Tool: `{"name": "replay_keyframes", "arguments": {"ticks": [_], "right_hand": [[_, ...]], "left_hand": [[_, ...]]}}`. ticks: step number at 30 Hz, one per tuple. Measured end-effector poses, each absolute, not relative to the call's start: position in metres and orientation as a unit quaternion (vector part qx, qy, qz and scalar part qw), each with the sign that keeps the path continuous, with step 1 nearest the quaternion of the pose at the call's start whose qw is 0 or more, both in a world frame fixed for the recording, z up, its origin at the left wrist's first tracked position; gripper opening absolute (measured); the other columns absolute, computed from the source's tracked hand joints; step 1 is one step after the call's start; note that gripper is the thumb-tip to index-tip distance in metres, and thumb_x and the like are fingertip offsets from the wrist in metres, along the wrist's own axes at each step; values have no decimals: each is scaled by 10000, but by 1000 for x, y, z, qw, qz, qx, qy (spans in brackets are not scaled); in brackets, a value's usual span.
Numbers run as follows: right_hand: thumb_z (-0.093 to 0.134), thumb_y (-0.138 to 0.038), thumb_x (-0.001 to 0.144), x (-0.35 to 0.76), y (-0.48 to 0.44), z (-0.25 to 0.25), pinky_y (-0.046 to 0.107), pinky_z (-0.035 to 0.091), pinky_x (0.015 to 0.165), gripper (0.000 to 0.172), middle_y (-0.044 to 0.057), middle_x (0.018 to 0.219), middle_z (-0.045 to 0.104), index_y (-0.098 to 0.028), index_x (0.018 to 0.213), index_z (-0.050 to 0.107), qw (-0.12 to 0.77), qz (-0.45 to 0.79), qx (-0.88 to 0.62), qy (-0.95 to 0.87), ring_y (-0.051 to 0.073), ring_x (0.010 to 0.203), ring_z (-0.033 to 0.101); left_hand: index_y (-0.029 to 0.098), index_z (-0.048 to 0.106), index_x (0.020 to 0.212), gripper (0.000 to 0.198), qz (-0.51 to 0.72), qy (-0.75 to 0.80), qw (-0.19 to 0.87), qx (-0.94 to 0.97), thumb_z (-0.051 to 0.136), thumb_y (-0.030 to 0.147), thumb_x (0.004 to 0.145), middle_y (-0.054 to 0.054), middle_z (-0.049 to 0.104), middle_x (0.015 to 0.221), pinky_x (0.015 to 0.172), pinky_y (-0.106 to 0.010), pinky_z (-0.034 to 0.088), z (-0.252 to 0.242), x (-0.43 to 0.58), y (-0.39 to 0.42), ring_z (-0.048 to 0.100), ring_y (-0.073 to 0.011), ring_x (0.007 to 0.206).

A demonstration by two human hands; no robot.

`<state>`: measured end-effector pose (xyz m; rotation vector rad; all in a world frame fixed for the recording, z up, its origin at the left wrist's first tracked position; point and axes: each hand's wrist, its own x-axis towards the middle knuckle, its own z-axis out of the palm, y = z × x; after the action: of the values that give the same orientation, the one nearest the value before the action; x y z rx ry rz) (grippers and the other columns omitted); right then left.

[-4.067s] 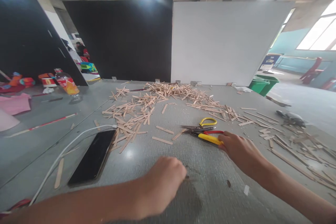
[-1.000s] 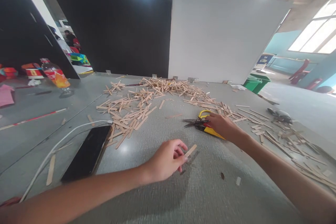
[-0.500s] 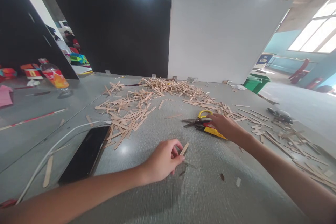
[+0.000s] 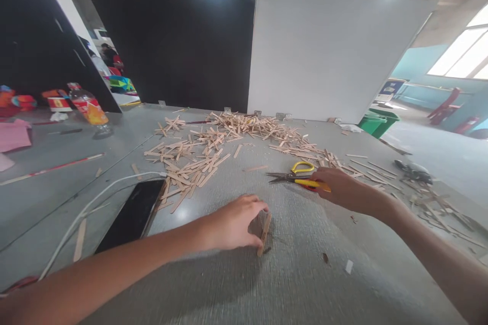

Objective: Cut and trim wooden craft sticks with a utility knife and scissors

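L hand (image 4: 234,224): fingers pinch a short popsicle stick (image 4: 264,233), stood tilted on end on the desk (image 4: 297,284), front-centre. R hand (image 4: 341,190): fingers wrapped on the scissors (image 4: 293,177) handles, low by the desk. Stick not betw. the blades, so no cut yet; big stick heap (image 4: 213,155) waits behind. Room: bare desk betw. the hands; phone (image 4: 131,216) w/ cable (image 4: 87,205) near L arm.

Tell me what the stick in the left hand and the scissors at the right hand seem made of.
The stick looks like pale, matte, unpainted wood by its tan colour, like the scattered sticks. The scissors have dark grey blades, probably metal, and smooth yellow handles, likely plastic or coated.
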<state>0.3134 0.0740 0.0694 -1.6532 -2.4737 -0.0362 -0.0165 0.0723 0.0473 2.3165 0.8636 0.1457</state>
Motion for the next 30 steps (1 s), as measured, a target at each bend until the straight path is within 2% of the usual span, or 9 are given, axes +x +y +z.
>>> {"name": "replay_keyframes", "arguments": {"ticks": [3, 6, 8, 13, 17, 21, 23, 26, 30], "right_hand": [[620, -333, 911, 306, 67, 93, 346, 544, 673, 196, 69, 913, 789, -253, 1032, 752, 174, -21, -574, -800, 247, 745, 717], [715, -450, 866, 298, 57, 110, 329, 517, 581, 213, 46, 817, 777, -259, 955, 750, 349, -2, -580, -736, 215, 624, 670], [759, -508, 835, 292, 52, 114, 327, 523, 563, 263, 43, 809, 776, -263, 931, 762, 402, 37, -569, -716, 215, 632, 670], [811, -490, 800, 275, 53, 101, 313, 547, 573, 305, 22, 802, 757, -256, 980, 734, 391, 155, -565, -709, 202, 638, 679], [759, -432, 831, 263, 55, 77, 310, 535, 591, 243, 0, 732, 693, -238, 919, 643, 411, 162, -571, -692, 185, 614, 619], [687, -392, 908, 259, 47, 51, 316, 529, 636, 193, 49, 911, 728, -232, 997, 626, 497, 164, -547, -653, 208, 734, 655], [684, -422, 929, 259, 42, 40, 327, 534, 657, 206, 60, 943, 724, -233, 992, 630, 510, 180, -543, -642, 217, 768, 666], [727, -475, 885, 261, 38, 29, 331, 536, 622, 260, 24, 822, 684, -240, 954, 639, 469, 212, -561, -649, 209, 693, 645], [762, -508, 831, 265, 40, 19, 351, 571, 688, 271, 22, 813, 706, -249, 834, 680, 410, 259, -577, -658, 222, 731, 675]], "left_hand": [[249, 698, 1276, 576, 50, 281, 308, 908, 932, 384, 767, -99, 618, 1308, 1030, -414, 454, 45, -14, 74, 568, -336, 1258], [237, 692, 1283, 531, 58, 263, 288, 919, 895, 400, 820, -112, 609, 1324, 1058, -457, 429, 44, -12, 72, 555, -342, 1244], [230, 686, 1279, 498, 67, 259, 274, 924, 871, 394, 846, -121, 611, 1324, 1061, -487, 414, 42, -11, 70, 550, -350, 1230], [214, 673, 1247, 514, 97, 266, 243, 928, 861, 482, 850, -141, 614, 1320, 1056, -539, 387, 31, -8, 66, 543, -377, 1222], [228, 672, 1256, 510, 118, 270, 227, 928, 836, 516, 868, -136, 627, 1300, 1075, -550, 370, 24, -6, 65, 541, -379, 1226], [237, 694, 1289, 542, 135, 269, 227, 926, 846, 520, 853, -138, 622, 1325, 1110, -554, 368, 21, -6, 65, 527, -386, 1258], [226, 700, 1305, 567, 145, 273, 232, 922, 847, 530, 849, -148, 614, 1339, 1126, -557, 371, 19, -6, 64, 513, -392, 1282], [221, 695, 1342, 590, 153, 276, 242, 917, 830, 539, 864, -159, 601, 1365, 1152, -564, 370, 17, -6, 64, 492, -393, 1324], [234, 696, 1371, 620, 151, 272, 261, 914, 834, 552, 857, -177, 572, 1436, 1165, -595, 372, 14, -7, 66, 464, -414, 1389]]}}
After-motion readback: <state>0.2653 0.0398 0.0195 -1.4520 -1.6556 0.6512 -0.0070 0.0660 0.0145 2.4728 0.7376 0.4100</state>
